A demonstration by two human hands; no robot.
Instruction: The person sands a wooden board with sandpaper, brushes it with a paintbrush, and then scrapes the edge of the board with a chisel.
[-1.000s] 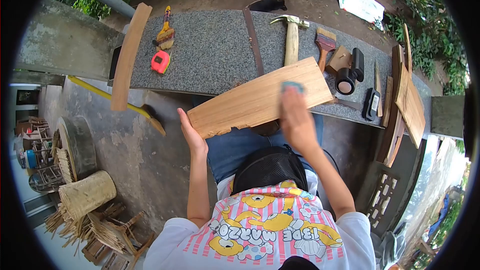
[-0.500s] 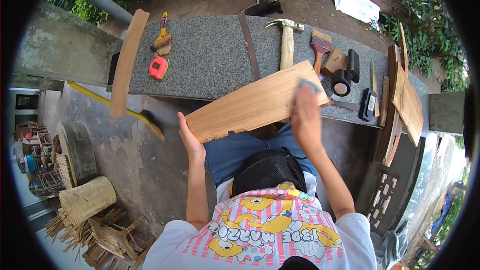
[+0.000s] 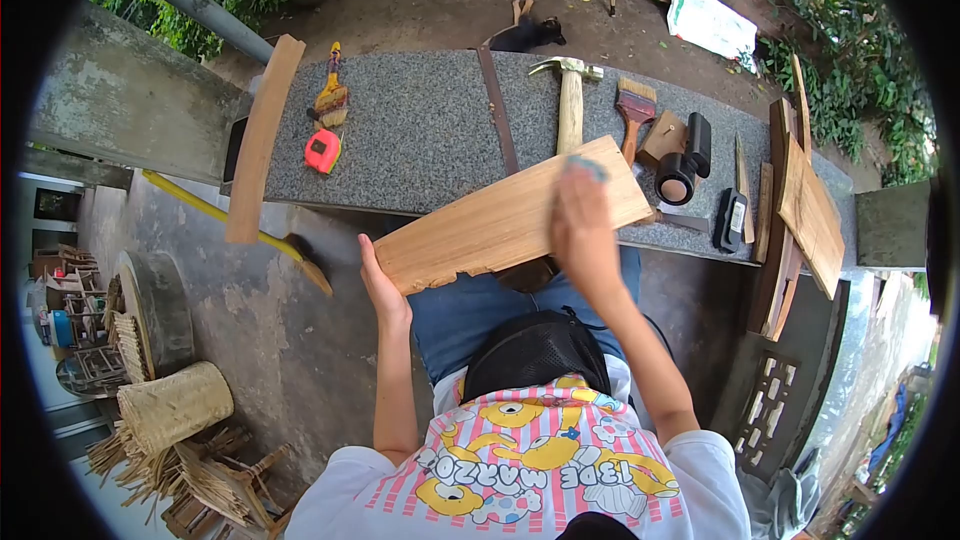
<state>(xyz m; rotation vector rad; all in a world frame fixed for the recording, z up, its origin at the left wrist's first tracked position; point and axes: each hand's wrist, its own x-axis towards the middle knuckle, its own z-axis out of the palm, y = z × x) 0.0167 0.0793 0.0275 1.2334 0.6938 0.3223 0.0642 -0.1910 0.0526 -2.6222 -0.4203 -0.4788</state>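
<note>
A light wooden board (image 3: 490,225) with a ragged left end leans from my lap onto the edge of the grey stone bench (image 3: 420,130). My left hand (image 3: 383,288) grips the board's lower left end from below. Pressed flat on the board's upper face is my right hand (image 3: 578,225), holding a small blue-green pad (image 3: 585,168) under its fingertips, near the board's right end.
On the bench lie a hammer (image 3: 568,100), two brushes (image 3: 632,112), a red tape measure (image 3: 322,151), a black tape roll (image 3: 680,165) and a metal strip (image 3: 497,110). A long plank (image 3: 260,135) leans at the left; more boards (image 3: 805,205) are stacked at the right. Baskets (image 3: 172,405) stand below left.
My right hand slid with the pad out toward the board's right end, then back toward the middle. The left hand kept its grip; the board shifted only slightly.
</note>
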